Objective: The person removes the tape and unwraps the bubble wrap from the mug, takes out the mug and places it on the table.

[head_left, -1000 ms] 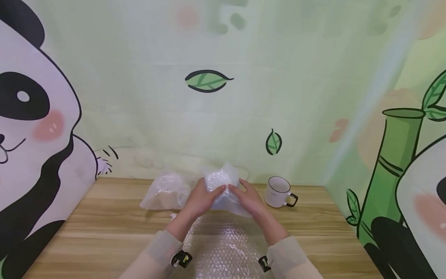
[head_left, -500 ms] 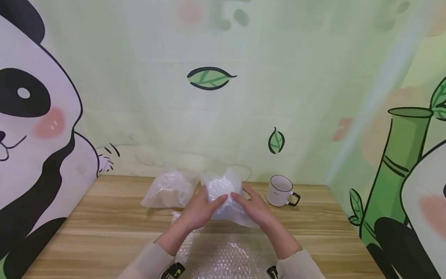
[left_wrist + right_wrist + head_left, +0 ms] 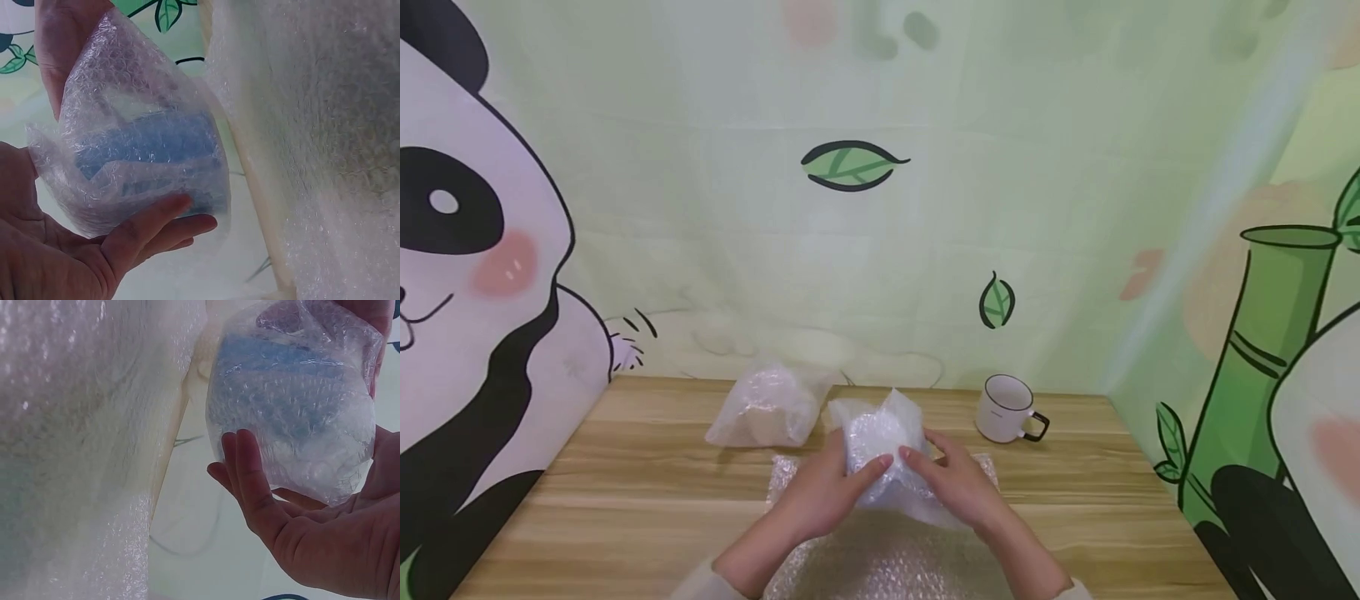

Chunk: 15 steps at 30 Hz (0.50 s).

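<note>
Between both hands is a bundle of clear bubble wrap [image 3: 883, 442] around a blue object whose kind the plastic obscures. My left hand [image 3: 826, 492] holds its left side, thumb on the near face; in the left wrist view, the fingers curve against the wrapped blue object [image 3: 150, 140]. On the other side my right hand [image 3: 958, 483] grips the bundle, thumb close to the left thumb. The right wrist view has its fingers [image 3: 250, 462] bent around the wrap. The bundle is held above a bubble wrap sheet [image 3: 887, 558] spread on the table's near part.
Another bubble-wrapped bundle [image 3: 767, 408], with something pale brown inside, sits at the back left of the wooden table [image 3: 625, 467]. A white mug [image 3: 1004, 410] with a dark rim and black handle stands upright at the back right. Behind is a printed wall cloth [image 3: 737, 250].
Both hands have drawn the wrapped bundle nearer to me, away from the wall and over the sheet. The other bundle and the mug stay put.
</note>
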Each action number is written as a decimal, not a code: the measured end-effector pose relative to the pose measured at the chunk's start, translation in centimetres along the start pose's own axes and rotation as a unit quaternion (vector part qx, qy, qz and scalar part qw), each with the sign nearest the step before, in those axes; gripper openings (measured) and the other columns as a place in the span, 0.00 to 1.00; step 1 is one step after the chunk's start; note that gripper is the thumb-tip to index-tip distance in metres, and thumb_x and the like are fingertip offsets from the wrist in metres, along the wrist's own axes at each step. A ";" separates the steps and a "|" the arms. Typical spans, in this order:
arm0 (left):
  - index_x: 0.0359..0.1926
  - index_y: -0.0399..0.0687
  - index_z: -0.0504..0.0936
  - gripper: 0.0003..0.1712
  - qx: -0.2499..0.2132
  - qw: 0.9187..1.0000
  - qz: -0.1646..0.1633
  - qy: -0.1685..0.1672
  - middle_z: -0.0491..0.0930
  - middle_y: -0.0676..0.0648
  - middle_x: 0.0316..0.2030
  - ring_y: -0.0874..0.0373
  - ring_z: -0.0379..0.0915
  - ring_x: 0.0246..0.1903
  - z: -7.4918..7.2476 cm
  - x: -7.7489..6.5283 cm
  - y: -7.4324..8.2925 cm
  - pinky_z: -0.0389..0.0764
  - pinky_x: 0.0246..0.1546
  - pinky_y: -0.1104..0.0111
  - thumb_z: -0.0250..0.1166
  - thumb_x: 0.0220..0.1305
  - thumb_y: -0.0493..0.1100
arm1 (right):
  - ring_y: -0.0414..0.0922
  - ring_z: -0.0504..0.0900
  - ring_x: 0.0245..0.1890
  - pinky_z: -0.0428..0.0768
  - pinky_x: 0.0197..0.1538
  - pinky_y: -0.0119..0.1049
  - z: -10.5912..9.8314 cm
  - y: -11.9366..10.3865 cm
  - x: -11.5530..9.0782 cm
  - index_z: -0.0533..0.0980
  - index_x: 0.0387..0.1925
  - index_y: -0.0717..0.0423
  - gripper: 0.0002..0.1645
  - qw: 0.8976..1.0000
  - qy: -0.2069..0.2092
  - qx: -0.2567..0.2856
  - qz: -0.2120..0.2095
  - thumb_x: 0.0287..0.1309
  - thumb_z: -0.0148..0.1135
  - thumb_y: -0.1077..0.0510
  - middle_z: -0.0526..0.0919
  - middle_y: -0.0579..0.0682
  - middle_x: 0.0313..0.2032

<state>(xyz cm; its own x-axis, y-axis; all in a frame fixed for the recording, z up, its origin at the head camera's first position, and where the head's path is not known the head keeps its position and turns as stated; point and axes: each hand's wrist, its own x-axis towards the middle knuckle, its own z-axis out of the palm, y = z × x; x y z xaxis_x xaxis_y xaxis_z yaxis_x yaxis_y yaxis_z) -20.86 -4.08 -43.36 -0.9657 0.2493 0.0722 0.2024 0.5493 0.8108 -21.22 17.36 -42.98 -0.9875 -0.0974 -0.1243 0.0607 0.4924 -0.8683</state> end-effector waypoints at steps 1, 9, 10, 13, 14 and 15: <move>0.77 0.38 0.60 0.52 0.006 1.000 -0.006 0.000 0.77 0.31 0.64 0.33 0.77 0.61 0.1 -0.3 0.0 0.79 0.59 0.40 0.58 0.69 0.72 | 0.49 0.86 0.45 0.86 0.45 0.47 0.0 0.1 -0.3 0.67 0.75 0.52 0.46 1.000 -0.001 -0.004 0.001 0.66 0.62 0.31 0.86 0.60 0.52; 0.73 0.33 0.62 0.54 0.032 0.999 -0.003 -0.014 0.83 0.31 0.55 0.38 0.83 0.53 0.4 -3.0 -0.2 0.84 0.50 0.44 0.58 0.68 0.74 | 0.48 0.86 0.45 0.85 0.42 0.47 0.5 0.8 -2.7 0.67 0.75 0.53 0.47 0.999 -0.029 -0.045 -0.007 0.66 0.60 0.29 0.88 0.57 0.47; 0.72 0.35 0.63 0.52 0.029 0.999 0.002 -0.020 0.84 0.33 0.54 0.40 0.84 0.52 0.4 -3.3 -0.3 0.84 0.50 0.45 0.58 0.68 0.74 | 0.48 0.86 0.45 0.85 0.42 0.47 0.5 1.0 -2.9 0.67 0.75 0.52 0.47 0.998 -0.033 -0.050 -0.009 0.66 0.60 0.29 0.88 0.57 0.47; 0.72 0.35 0.62 0.52 0.027 0.999 0.016 -0.044 0.85 0.34 0.54 0.43 0.84 0.51 0.4 -4.1 -0.4 0.85 0.49 0.46 0.58 0.69 0.73 | 0.46 0.86 0.43 0.85 0.41 0.46 0.5 1.4 -3.7 0.67 0.75 0.52 0.47 0.997 -0.044 -0.059 -0.008 0.67 0.59 0.29 0.89 0.55 0.45; 0.73 0.34 0.61 0.53 0.026 0.998 0.017 -0.051 0.84 0.35 0.54 0.44 0.84 0.51 0.5 -4.3 -0.4 0.85 0.48 0.46 0.58 0.69 0.74 | 0.46 0.86 0.43 0.85 0.41 0.47 0.5 1.5 -3.9 0.67 0.75 0.53 0.47 0.997 -0.047 -0.062 -0.010 0.67 0.59 0.29 0.89 0.55 0.44; 0.73 0.34 0.60 0.54 0.028 0.998 0.018 -0.057 0.84 0.34 0.54 0.43 0.84 0.51 0.6 -4.4 -0.4 0.85 0.49 0.45 0.57 0.69 0.74 | 0.46 0.86 0.43 0.85 0.41 0.48 0.4 1.7 -4.1 0.67 0.75 0.53 0.47 0.996 -0.049 -0.068 -0.008 0.67 0.58 0.29 0.89 0.55 0.44</move>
<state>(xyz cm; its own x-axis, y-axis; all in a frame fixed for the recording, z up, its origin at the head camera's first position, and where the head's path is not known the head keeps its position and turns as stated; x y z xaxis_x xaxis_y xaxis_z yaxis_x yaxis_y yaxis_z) -16.59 -4.95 -44.31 -0.9334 0.3575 0.0322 0.2491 0.5806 0.7752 -17.04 18.22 -44.11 -0.9687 -0.1876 -0.1628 0.0176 0.6022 -0.7981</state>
